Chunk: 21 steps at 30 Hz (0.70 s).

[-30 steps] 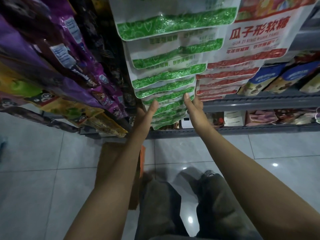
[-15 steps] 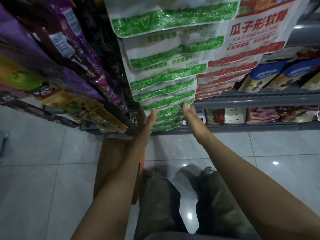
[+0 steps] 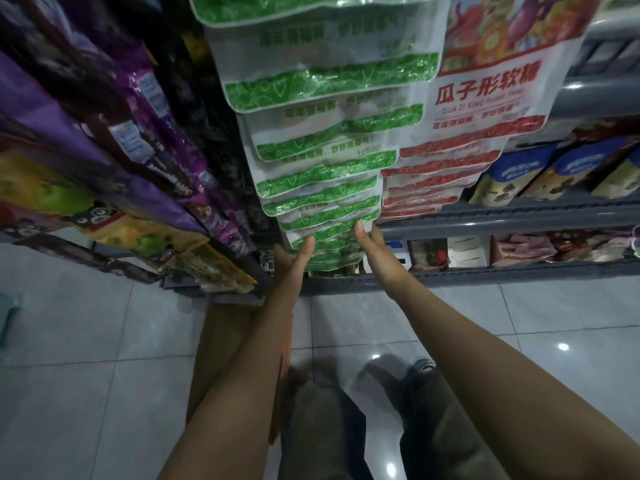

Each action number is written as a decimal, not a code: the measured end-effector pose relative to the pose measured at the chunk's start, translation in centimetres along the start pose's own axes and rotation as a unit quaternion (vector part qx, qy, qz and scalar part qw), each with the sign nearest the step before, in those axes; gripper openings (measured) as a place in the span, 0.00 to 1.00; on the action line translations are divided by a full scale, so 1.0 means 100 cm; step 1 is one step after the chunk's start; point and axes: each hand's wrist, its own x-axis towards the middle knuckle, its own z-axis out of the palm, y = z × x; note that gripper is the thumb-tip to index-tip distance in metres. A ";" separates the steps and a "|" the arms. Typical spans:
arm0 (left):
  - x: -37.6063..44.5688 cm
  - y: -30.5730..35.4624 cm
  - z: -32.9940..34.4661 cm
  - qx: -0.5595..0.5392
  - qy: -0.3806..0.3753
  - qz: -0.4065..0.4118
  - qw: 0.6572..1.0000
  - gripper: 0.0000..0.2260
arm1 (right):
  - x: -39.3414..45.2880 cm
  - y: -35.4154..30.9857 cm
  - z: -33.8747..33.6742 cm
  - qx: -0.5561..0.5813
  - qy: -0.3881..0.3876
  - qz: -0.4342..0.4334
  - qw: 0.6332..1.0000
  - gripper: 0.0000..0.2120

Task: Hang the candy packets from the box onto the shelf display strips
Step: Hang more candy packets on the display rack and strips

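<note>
Grip, left hand: left hand [image 3: 294, 258] reaches up under the low end of the hanging column with fingers straight, the fingertips touching the underside of one of the lowest packets; it pinches nothing that shows.
Grip, right hand: right hand [image 3: 372, 252] is likewise flat and extended, its fingers [image 3: 359, 232] laid against the right edge of the same low packets; whether a thumb hooks behind a packet is hidden.
Step in hand (judgement): both hands seem to be settling or squaring the bottom packets on the strip, not carrying a new one.
How to do it well: press from both sides evenly so the packets stack flush; lift lightly from beneath, since a hard push could unhook a packet; check that the lowest one sits fully on its hook before letting go.
Left of the column: glossy purple and yellow cartoon-printed snack bags [image 3: 114, 188] hang in a slanted row, apart from the hands.
Brown cardboard box [image 3: 221, 344]: stands on the pale tiled floor [image 3: 86, 358] below the left forearm, largely hidden by it; its contents cannot be seen.
Task's thing: white plastic candy packets with shiny green heart-patterned bands [image 3: 322, 168] hang overlapping like shingles in one tall column, each lower edge curved and crinkled.
Right neighbour: white packets with red bands and red lettering [image 3: 485, 109] hang just beside, touching the green column.
Far right: grey metal shelf [image 3: 519, 216] carrying blue pouches [image 3: 512, 174].
</note>
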 end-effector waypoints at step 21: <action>-0.075 0.080 -0.006 -0.018 -0.020 0.089 0.996 0.14 | -0.071 -0.041 -0.013 0.005 0.047 -0.091 0.995 0.24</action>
